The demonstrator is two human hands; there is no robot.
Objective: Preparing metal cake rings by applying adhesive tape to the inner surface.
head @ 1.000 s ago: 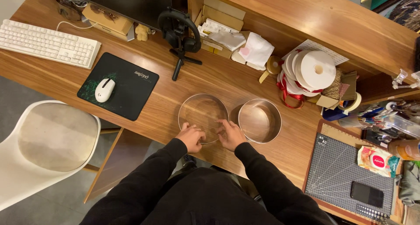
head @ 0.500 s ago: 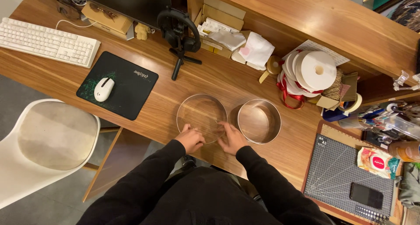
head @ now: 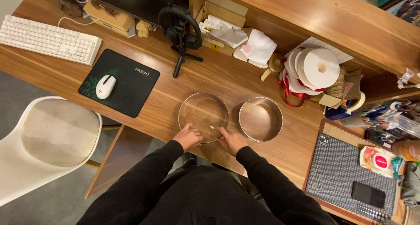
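Clear plastic ring (head: 203,117) lies flat on the counter (head: 227,78), and both my hands meet its near rim at six o'clock: left hand (head: 189,136) curled loosely on the edge, right hand (head: 232,140) with a grip pinching a small pale tab there. At three o'clock the metal ring (head: 260,119) sits just beside; a hard tug could knock the two together.

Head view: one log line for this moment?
left hand: on clear ring rim | right hand: same rim | steel ring: beside, untouched | desk
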